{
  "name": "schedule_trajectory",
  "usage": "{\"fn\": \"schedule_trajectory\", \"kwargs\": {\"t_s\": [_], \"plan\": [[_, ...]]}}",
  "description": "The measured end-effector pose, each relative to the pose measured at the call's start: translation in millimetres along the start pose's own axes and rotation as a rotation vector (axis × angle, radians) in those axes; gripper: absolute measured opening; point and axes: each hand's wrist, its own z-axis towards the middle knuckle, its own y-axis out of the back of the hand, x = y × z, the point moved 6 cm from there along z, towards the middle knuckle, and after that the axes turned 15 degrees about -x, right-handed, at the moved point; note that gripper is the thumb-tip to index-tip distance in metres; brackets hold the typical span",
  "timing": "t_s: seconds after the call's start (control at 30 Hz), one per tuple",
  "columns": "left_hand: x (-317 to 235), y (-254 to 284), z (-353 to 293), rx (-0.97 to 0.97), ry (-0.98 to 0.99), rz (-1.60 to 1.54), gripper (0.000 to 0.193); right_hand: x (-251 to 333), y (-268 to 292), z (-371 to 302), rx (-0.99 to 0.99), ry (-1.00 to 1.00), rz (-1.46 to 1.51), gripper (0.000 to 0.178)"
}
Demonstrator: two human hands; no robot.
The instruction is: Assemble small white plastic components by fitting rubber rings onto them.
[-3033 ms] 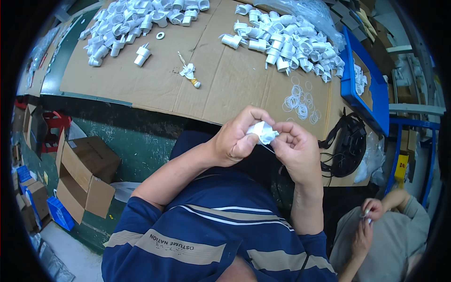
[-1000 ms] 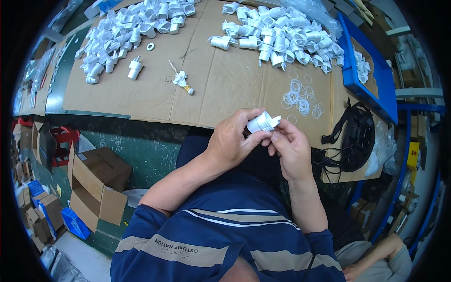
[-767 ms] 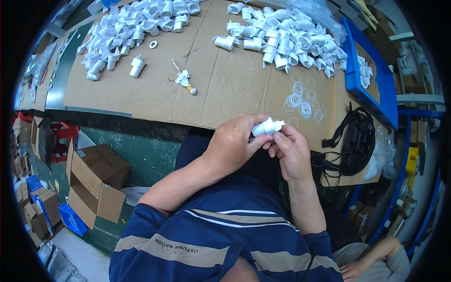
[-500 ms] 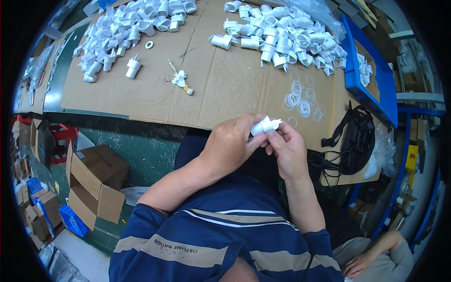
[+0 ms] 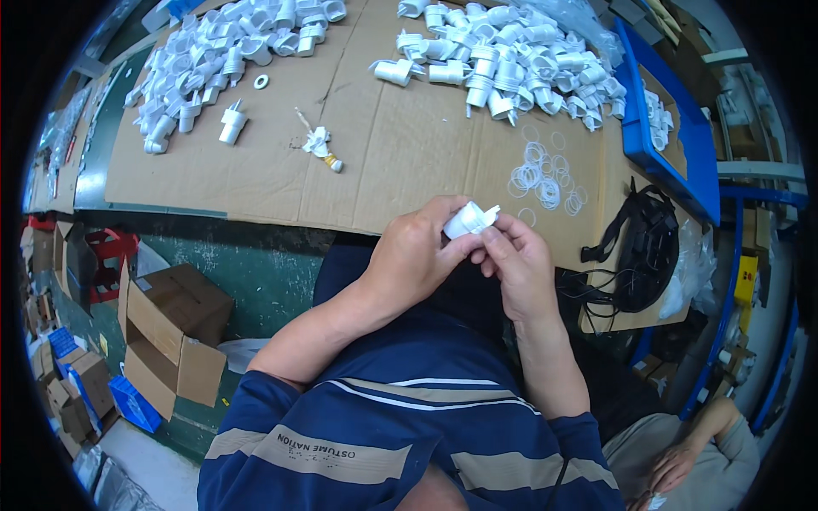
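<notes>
Just past my lap, at the table's near edge, a white plastic fitting [image 5: 465, 221] is held between both hands. My left hand [image 5: 411, 255] is closed around its wide round body. At the narrow pronged end, my right hand [image 5: 518, 257] pinches with thumb and fingers. Thin clear rings [image 5: 545, 176] lie scattered on the cardboard beyond my right hand. Farther back is a heap of similar white fittings [image 5: 511, 64], with a second heap [image 5: 204, 64] at the far left. One single fitting [image 5: 232, 123] stands apart near the left heap, close to a small white washer [image 5: 261, 82].
Cardboard [image 5: 383, 162] covers the table. A brush-like tool wrapped in white [image 5: 318, 143] lies mid-table. At right are a blue bin [image 5: 682, 170] holding fittings and a black bag with cords [image 5: 648, 255]. An open carton [image 5: 175, 332] stands on the left floor; another person's hand [image 5: 673, 467] shows lower right.
The fitting has shifted slightly left and tilted in my hands, showing more of its body. The tabletop sits a little higher and farther left in view. The other person's hand has moved.
</notes>
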Motion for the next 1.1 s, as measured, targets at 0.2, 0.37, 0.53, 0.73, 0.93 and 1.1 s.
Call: {"fn": "schedule_trajectory", "kwargs": {"t_s": [0.2,0.37,0.53,0.73,0.93,1.1], "plan": [[6.1,-4.2,1.7,-0.037,-0.197,-0.030,0.040,13.6,2.1,-1.0,-0.059,0.241,-0.346,0.021],[28.2,-0.3,10.0,0.143,0.396,-0.535,0.042,43.4,41.4,6.5,-0.340,0.827,-0.790,0.012],[23.6,-9.1,11.1,0.160,0.474,-0.861,0.042,27.9,46.5,9.4,-0.323,1.073,-0.939,0.015],[18.5,-16.1,6.4,0.172,0.546,-0.897,0.041,40.4,43.4,5.4,-0.370,0.906,-0.776,0.012],[13.5,-20.7,-4.3,0.238,0.372,-0.624,0.044,62.7,13.7,-17.1,-0.113,0.504,-0.360,0.008],[6.0,-18.4,-8.7,0.230,0.249,-0.524,0.048,63.6,1.7,-15.2,0.016,0.475,-0.328,0.006]]}}
